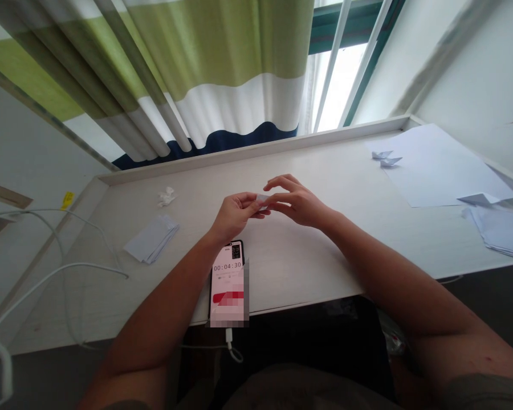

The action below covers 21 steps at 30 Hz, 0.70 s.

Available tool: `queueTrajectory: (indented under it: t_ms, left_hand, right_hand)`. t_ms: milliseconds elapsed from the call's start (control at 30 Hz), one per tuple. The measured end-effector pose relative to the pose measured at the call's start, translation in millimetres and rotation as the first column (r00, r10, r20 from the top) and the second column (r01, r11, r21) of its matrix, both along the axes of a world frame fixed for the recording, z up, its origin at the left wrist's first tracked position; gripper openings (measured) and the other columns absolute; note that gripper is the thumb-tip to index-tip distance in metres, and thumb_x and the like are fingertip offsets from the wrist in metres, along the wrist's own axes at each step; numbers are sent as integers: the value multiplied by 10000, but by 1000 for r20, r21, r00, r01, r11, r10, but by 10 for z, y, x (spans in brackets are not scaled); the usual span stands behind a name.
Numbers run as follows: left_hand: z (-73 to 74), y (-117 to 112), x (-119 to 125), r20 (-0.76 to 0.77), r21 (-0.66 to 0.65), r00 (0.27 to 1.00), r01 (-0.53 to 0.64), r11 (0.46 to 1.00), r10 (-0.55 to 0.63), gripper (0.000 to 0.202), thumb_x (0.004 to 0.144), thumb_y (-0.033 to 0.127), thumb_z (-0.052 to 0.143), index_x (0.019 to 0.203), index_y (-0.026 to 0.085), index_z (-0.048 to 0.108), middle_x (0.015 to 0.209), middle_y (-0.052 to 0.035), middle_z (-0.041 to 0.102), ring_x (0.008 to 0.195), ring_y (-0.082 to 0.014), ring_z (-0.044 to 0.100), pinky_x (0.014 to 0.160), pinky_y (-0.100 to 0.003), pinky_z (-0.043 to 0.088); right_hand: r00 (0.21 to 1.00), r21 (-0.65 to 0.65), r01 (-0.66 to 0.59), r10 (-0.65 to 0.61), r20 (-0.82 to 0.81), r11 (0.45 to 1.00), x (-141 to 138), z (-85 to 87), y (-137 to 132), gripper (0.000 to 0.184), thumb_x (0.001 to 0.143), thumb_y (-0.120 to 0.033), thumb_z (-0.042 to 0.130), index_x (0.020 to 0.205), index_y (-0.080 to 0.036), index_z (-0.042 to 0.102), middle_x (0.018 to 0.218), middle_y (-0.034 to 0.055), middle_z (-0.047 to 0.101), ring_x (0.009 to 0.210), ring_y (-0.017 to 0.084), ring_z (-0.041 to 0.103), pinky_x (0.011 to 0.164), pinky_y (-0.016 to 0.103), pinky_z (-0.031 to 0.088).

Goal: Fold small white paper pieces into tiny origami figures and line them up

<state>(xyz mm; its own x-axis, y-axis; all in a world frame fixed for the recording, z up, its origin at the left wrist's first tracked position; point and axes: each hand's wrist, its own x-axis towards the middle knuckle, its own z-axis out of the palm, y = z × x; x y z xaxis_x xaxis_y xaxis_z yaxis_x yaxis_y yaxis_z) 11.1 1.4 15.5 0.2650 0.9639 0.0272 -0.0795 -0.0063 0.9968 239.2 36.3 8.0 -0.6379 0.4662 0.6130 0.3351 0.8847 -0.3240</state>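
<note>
A small folded piece of white paper [261,201] is pinched between my left hand [235,213] and my right hand [297,202], above the middle of the white desk [290,256]. Its exact shape is mostly hidden by my fingers. Below my left wrist lies a smartphone [227,282] showing a timer of 00:04:30, with part of its screen pixelated. A white charging plug [229,337] hangs from its lower end.
A stack of paper slips [151,239] and crumpled white tissue [166,197] lie left. To the right are a large white sheet [442,165], two small folded paper figures [387,158], and loose paper [500,230]. White cables [60,273] run along the left.
</note>
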Motion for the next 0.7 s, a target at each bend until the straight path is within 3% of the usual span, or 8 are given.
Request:
queueTrajectory:
  t_ms: [100,300,400,700]
  left_hand:
    - [13,-6,11,-22,44,999,41,998,-40,451,811,532,941,1039,162,821,974,-120,856,922,-269,841,887,-435,673]
    - [32,8,-9,-50,32,989,143,989,-141,424,852,550,900,1039,176,834,998,-110,849,928,-272,842,890,-431,671]
    - [38,-1,-5,-53,45,987,156,987,-153,414,899,542,858,1088,174,834,1070,-122,850,983,-281,841,886,-421,668]
    - [17,-36,47,-45,108,996,87,990,-82,493,870,464,908,1211,135,774,1112,-138,856,990,-274,842,932,-423,653]
  right_hand:
    - [996,-145,-45,34,-77,988,-30,-22,-13,217,1124,-329,597,1076,-223,780,1103,100,755,1024,239,688,919,427,589]
    - [958,-447,-15,-116,-264,895,-140,-39,-85,344,1022,-544,718,906,-220,714,885,52,759,831,211,693,827,400,604]
    - [931,-508,-34,-157,-329,860,-167,-36,-95,363,983,-564,755,875,-220,704,863,41,752,803,200,684,840,425,628]
    - [847,-610,-102,-252,-467,786,-217,-39,-80,463,797,-642,907,871,-217,739,875,36,776,830,209,719,844,442,645]
